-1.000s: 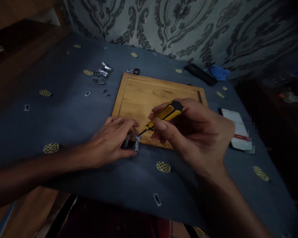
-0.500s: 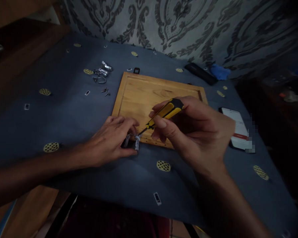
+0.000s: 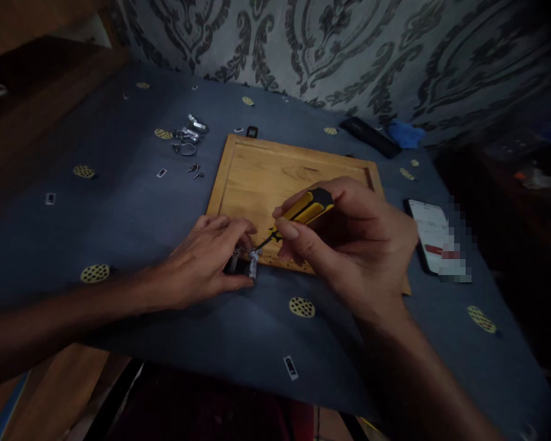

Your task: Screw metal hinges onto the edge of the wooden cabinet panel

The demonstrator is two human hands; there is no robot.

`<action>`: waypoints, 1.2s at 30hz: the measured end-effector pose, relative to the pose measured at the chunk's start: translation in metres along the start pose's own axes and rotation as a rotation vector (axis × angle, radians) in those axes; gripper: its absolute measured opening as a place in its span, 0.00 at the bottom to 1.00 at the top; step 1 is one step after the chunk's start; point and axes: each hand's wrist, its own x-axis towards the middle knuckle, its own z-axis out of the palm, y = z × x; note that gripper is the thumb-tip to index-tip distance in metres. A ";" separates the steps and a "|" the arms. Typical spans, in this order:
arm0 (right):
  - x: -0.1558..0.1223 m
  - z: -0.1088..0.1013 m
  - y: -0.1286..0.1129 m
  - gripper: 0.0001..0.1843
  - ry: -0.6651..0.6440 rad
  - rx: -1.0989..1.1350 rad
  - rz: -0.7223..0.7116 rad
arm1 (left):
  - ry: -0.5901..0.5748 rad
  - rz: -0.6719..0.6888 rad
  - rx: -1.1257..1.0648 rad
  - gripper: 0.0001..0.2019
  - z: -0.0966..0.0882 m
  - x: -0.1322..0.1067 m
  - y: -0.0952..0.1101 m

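In my right hand point(image 3: 353, 245) is a yellow and black screwdriver point(image 3: 303, 211), its handle pinched between thumb and fingers. The shaft slants down to the left, and its tip meets a small silver metal fitting point(image 3: 253, 263) at the near left corner of the wooden board point(image 3: 270, 177). My left hand point(image 3: 211, 257) curls round that fitting, thumb on the near side and fingers on the board side, steadying it. The fitting looks like a latch or clamp; its exact kind is unclear. The board lies flat, with a raised rim and small holes along its near edge.
Several silver metal fittings point(image 3: 191, 131) lie at the back left, with a few small screws point(image 3: 195, 170) in front of them. A phone point(image 3: 436, 239) lies at the right. A black case point(image 3: 370, 137) and a blue cloth point(image 3: 406, 133) are near the patterned wall.
My right hand has shifted slightly left and turned with the screwdriver, whose tip stays at the fitting. My left hand has hardly moved.
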 end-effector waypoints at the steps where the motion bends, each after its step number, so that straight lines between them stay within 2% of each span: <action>1: 0.000 0.001 0.001 0.20 0.005 0.018 0.010 | 0.005 0.005 -0.002 0.24 0.000 0.000 0.000; 5: 0.003 0.001 0.000 0.20 -0.034 0.086 0.046 | 0.018 0.016 -0.011 0.23 0.001 0.000 -0.002; 11: 0.008 -0.007 -0.007 0.10 -0.222 0.156 0.066 | 0.018 0.018 -0.009 0.22 0.001 0.000 -0.002; 20: 0.020 0.010 -0.003 0.18 -0.155 0.145 0.047 | 0.013 0.007 -0.014 0.20 0.003 0.000 -0.002; 27: 0.019 -0.006 -0.007 0.14 -0.240 0.111 0.077 | 0.046 0.023 -0.014 0.25 0.004 -0.002 -0.005; 30: 0.015 -0.009 -0.003 0.16 -0.195 0.086 0.086 | 0.035 0.031 -0.016 0.24 0.004 -0.002 -0.005; 36: 0.012 0.001 0.003 0.22 0.024 0.095 0.031 | 0.044 0.029 0.011 0.22 0.003 -0.002 -0.002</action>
